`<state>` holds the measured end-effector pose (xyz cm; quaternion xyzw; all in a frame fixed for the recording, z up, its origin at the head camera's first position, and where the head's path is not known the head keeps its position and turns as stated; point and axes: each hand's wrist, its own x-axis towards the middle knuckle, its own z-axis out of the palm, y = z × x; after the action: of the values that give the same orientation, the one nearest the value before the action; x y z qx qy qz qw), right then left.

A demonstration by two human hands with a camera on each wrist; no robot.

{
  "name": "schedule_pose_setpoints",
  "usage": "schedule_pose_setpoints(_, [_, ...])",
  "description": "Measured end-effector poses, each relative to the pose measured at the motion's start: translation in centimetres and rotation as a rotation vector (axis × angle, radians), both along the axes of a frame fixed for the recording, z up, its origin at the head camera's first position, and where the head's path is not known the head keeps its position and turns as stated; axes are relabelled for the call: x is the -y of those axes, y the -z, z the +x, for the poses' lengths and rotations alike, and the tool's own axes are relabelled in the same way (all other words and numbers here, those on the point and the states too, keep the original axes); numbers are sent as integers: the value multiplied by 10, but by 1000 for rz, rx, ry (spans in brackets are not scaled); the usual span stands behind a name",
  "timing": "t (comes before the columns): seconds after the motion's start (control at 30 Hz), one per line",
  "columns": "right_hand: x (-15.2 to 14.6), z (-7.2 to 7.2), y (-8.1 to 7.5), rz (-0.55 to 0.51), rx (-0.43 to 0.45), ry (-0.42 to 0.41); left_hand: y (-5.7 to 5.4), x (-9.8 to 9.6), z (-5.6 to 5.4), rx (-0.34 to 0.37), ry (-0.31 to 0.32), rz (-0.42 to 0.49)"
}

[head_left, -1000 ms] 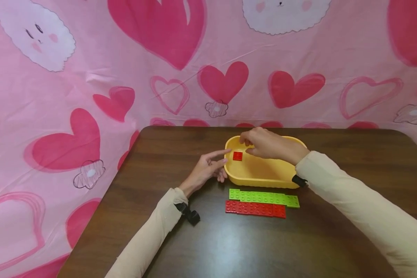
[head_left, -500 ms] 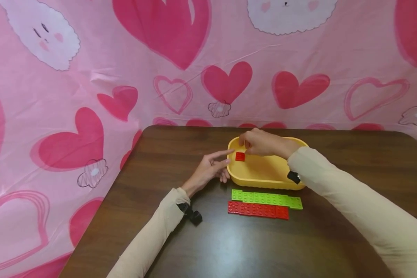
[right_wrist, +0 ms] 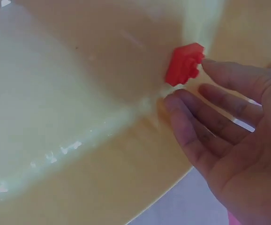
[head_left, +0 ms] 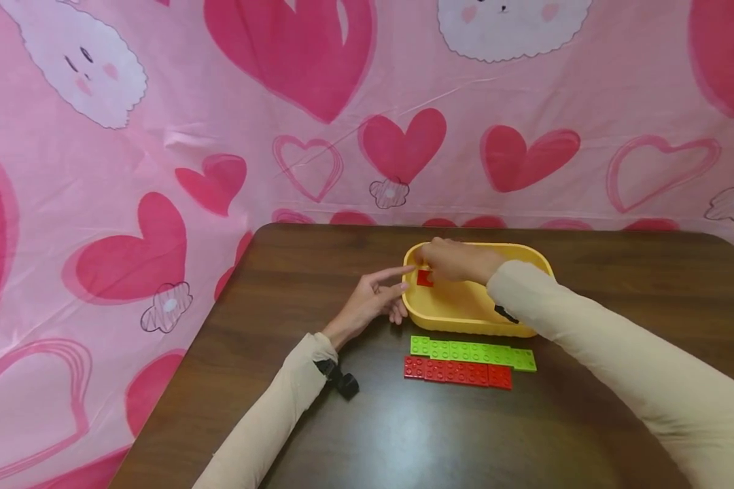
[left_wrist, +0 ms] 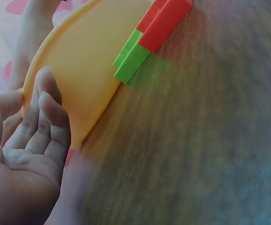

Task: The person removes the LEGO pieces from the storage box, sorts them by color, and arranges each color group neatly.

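My right hand [head_left: 455,261] reaches into the yellow tray [head_left: 459,320] at its left end. Beneath its fingers lies a small red toy brick [head_left: 425,278], partly covered. In the right wrist view, the thumb tip is at the studded side of the red brick [right_wrist: 184,64] and the other fingertips are just below it, not closed round it. My left hand [head_left: 370,301] is at the tray's left end, its index finger stretched to the rim. In the left wrist view, the fingers of that hand [left_wrist: 27,154] are loosely bent beside the tray wall [left_wrist: 84,70].
In front of the tray lies a row of joined green bricks [head_left: 472,352], with a row of red bricks [head_left: 457,372] nearer me. All stand on a dark wooden table [head_left: 367,435]. A pink heart-patterned cloth [head_left: 318,81] hangs behind and to the left.
My right hand has moved left and lower over the small red brick, covering more of it. The left hand stays at the tray's end. The head view has shifted slightly.
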<state>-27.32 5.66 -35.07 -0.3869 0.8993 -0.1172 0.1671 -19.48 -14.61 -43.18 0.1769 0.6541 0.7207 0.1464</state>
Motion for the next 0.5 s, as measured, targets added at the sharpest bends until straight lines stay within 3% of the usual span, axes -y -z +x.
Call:
schedule_pose_setpoints(0.13, [0, -1, 6, -4, 16, -12, 2, -2, -2, -5, 5, 3])
schedule_pose_setpoints(0.5, [0, -3, 16, -45, -44, -83, 2, -3, -2, -9, -19, -10])
